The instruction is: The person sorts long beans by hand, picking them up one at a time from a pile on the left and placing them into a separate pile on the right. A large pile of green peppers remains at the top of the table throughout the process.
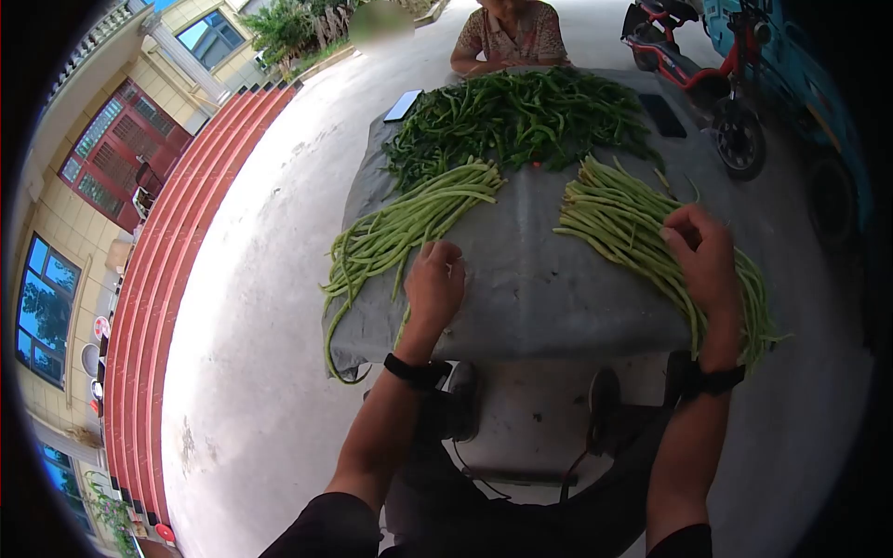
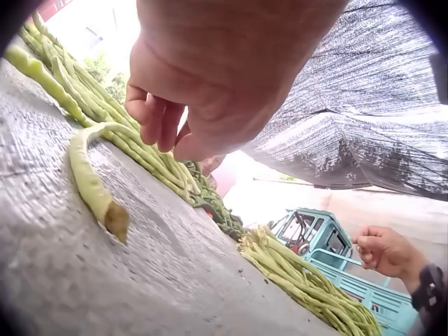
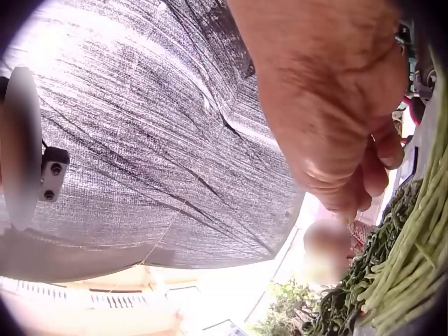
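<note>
My left hand (image 1: 435,284) hovers by the near right side of the left bundle of long green beans (image 1: 409,219), fingers loosely curled and nothing visible in them. In the left wrist view that hand (image 2: 203,84) is above the cloth, and a single bean (image 2: 87,175) with a brown end curves below it. My right hand (image 1: 704,251) is over the right bean bundle (image 1: 623,219), thumb and fingers bent with a gap between them; the right wrist view shows this hand (image 3: 336,105) above the beans (image 3: 413,259), with no bean visible in it.
A heap of green peppers (image 1: 521,116) covers the far part of the grey cloth (image 1: 521,279). One phone (image 1: 403,105) lies left of it, a dark one (image 1: 662,115) right. A person (image 1: 510,37) sits opposite. A red scooter (image 1: 684,60) stands behind, right.
</note>
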Tool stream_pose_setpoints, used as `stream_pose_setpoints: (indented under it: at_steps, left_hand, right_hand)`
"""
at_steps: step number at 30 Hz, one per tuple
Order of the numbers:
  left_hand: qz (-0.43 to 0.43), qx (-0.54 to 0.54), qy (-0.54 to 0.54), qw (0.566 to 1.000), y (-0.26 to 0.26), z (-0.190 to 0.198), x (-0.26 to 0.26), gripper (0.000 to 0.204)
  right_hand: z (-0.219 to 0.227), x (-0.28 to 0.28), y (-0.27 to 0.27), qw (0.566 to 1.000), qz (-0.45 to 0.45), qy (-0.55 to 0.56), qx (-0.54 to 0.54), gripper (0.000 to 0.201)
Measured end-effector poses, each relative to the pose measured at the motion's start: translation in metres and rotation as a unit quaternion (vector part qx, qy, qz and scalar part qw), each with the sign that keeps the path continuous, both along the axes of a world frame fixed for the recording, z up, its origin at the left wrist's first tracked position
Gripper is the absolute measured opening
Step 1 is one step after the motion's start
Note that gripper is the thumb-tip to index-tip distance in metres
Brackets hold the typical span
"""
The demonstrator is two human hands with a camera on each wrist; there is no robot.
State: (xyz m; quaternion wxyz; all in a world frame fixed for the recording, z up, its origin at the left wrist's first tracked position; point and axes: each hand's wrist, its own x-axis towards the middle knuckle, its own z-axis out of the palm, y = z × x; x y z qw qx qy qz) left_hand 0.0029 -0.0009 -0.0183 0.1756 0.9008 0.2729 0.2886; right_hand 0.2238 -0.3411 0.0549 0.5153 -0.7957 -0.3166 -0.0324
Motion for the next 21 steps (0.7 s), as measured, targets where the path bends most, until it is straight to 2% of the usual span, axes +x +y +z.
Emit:
stream_pose_setpoints:
  at_steps: [4, 10, 13, 16, 21]
  left_hand:
    - [0.104, 0.047, 0.008, 0.993, 0.03, -0.001, -0.024, 0.02]
    - [0.122, 0.013, 0.13, 0.984, 0.046, -0.004, -0.038, 0.026]
    - [0.11, 0.014, 0.124, 0.986, 0.052, -0.006, -0.038, 0.026]
    - [0.15, 0.005, 0.112, 0.982, 0.057, 0.001, -0.034, 0.021]
    - [0.186, 0.103, 0.02, 0.977, 0.078, 0.006, -0.032, 0.012]
  right_hand:
    - [0.001, -0.009, 0.026, 1.0, 0.019, 0.006, -0.012, 0.01]
    - [-0.003, -0.014, 0.056, 0.999, 0.04, 0.004, -0.035, 0.01]
    - [-0.003, -0.02, 0.065, 0.998, 0.041, 0.004, -0.044, 0.01]
    - [-0.005, -0.021, 0.071, 0.998, 0.042, 0.007, -0.052, 0.01]
    - [-0.013, -0.019, 0.077, 0.997, 0.049, 0.002, -0.06, 0.009]
